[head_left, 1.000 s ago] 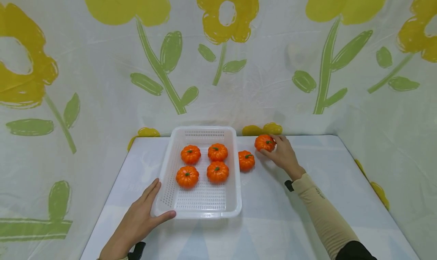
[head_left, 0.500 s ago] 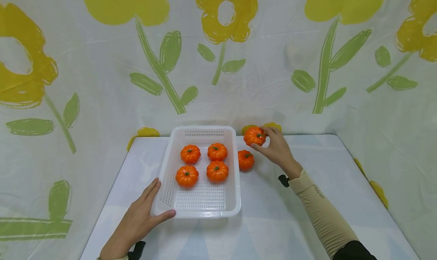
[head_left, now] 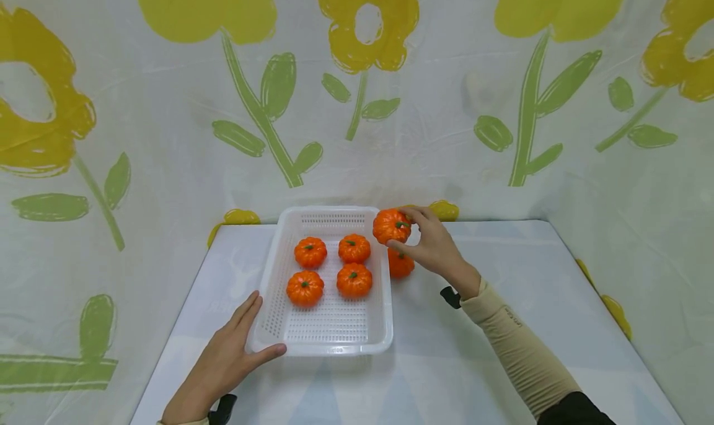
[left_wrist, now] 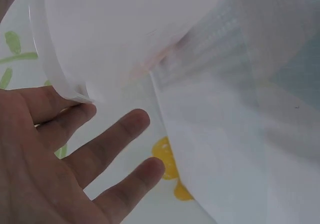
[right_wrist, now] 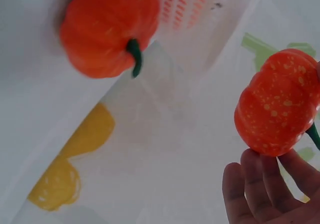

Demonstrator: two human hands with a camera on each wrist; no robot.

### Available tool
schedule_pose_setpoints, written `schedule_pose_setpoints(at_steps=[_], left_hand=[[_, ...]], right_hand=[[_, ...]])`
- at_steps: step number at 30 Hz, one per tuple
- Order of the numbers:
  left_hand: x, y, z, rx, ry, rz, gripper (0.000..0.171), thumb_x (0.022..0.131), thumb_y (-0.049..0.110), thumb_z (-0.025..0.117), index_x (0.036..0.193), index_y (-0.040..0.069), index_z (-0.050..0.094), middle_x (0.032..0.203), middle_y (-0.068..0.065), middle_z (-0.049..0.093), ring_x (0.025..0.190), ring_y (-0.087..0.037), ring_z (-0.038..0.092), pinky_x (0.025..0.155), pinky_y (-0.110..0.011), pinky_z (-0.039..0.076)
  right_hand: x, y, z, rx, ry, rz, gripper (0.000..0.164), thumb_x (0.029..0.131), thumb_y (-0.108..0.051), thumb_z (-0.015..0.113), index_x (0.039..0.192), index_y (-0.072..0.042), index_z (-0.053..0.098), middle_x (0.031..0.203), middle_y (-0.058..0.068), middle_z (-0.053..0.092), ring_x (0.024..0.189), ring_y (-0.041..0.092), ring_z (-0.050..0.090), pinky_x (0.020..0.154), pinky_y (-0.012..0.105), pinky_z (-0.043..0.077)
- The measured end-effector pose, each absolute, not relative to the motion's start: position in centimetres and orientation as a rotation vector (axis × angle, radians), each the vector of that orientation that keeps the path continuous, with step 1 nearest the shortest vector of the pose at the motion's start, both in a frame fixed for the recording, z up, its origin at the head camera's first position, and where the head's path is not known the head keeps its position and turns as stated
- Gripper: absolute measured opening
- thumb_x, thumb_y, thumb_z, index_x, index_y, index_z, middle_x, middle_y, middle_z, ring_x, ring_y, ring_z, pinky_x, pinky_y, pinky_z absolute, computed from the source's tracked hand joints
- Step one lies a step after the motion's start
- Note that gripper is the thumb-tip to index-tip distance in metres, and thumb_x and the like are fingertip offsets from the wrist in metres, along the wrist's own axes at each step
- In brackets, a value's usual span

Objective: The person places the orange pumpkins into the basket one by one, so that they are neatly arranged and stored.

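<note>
In the head view my right hand (head_left: pixel 432 242) grips an orange toy pumpkin (head_left: pixel 392 226) with a green stem, held up at the back right rim of the white plastic basket (head_left: pixel 326 346). In the right wrist view, fingertips press the side of this speckled pumpkin (right_wrist: pixel 275 103). Another pumpkin (head_left: pixel 400 265) stands on the table just outside the basket's right wall, partly covered by the hand. Several more pumpkins, such as this one (head_left: pixel 305 289), sit inside. My left hand (head_left: pixel 225 357) rests at the basket's front left corner, fingers nearly straight along its side and thumb at the front rim.
The basket stands on a white table (head_left: pixel 474 363) with pale blue triangles. Behind the table rises a cloth backdrop (head_left: pixel 435 134) printed with yellow flowers and green leaves. The table's back edge runs close behind the basket.
My right hand has lifted the pumpkin from the table at the back right and carried it left to the basket's rim. My left hand and the basket have stayed in place.
</note>
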State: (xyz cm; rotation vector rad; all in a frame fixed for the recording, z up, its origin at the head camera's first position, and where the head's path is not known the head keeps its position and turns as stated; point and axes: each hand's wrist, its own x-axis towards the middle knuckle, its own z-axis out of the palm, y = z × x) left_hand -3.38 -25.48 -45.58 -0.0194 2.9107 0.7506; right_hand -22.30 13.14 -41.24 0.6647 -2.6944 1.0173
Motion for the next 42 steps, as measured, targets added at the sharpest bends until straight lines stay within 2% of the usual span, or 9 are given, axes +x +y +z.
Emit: schedule_pose_setpoints(at_steps=[6,13,21,27,35,42], left_hand=[[-3.3,-25.6,-45.6,-0.028,2.921,0.720,0.126,0.070,0.086,0.063,0.163,0.012,0.021,0.168,-0.013,0.018,0.137,-0.048,0.042,0.102,-0.067,0.043],[-3.2,-25.9,-45.8,0.007,2.969,0.733,0.122,0.073,0.083,0.066,0.162,0.013,0.024,0.167,-0.011,0.022,0.131,-0.046,0.049,0.098,-0.067,0.047],[-3.3,-25.9,-46.1,-0.024,2.942,0.752,0.122,0.072,0.084,0.066,0.163,0.015,0.021,0.168,-0.009,0.019,0.133,-0.046,0.047,0.098,-0.068,0.046],[-3.2,-26.0,-46.1,0.000,2.947,0.780,0.117,0.076,0.077,0.070,0.163,0.015,0.021,0.168,-0.008,0.019,0.137,-0.047,0.043,0.099,-0.071,0.043],[-3.2,-26.2,-46.4,-0.020,2.928,0.808,0.117,0.075,0.079,0.069,0.164,0.019,0.020,0.169,-0.006,0.017,0.139,-0.045,0.042,0.097,-0.072,0.044],[-3.2,-26.4,-46.5,-0.007,2.936,0.848,0.116,0.075,0.080,0.068,0.163,0.020,0.022,0.168,-0.005,0.019,0.139,-0.044,0.042,0.096,-0.072,0.044]], right_hand=[[-21.6,11.5,-40.3,0.787,-2.667,1.170,0.075,0.081,-0.049,0.084,0.141,-0.015,0.057,0.131,0.001,0.057,0.109,0.019,0.055,0.091,0.039,0.051],[-21.2,9.5,-40.1,0.873,-2.656,1.240,0.073,0.082,-0.051,0.082,0.142,-0.017,0.057,0.132,-0.002,0.056,0.110,0.017,0.054,0.091,0.036,0.052],[-20.3,6.4,-39.3,0.991,-2.649,1.306,0.073,0.081,-0.049,0.084,0.142,-0.019,0.056,0.135,-0.005,0.054,0.112,0.014,0.057,0.092,0.038,0.054],[-19.6,4.4,-39.0,1.041,-2.666,1.341,0.074,0.080,-0.054,0.082,0.142,-0.023,0.056,0.136,-0.007,0.052,0.113,0.014,0.057,0.095,0.042,0.055],[-18.6,1.3,-39.1,1.229,-2.686,1.211,0.073,0.081,-0.055,0.081,0.142,-0.024,0.057,0.137,-0.009,0.052,0.116,0.009,0.054,0.098,0.031,0.051],[-17.2,-1.2,-40.0,1.381,-2.749,0.960,0.073,0.083,-0.056,0.079,0.144,-0.023,0.055,0.143,-0.003,0.050,0.122,0.013,0.055,0.103,0.031,0.050]])
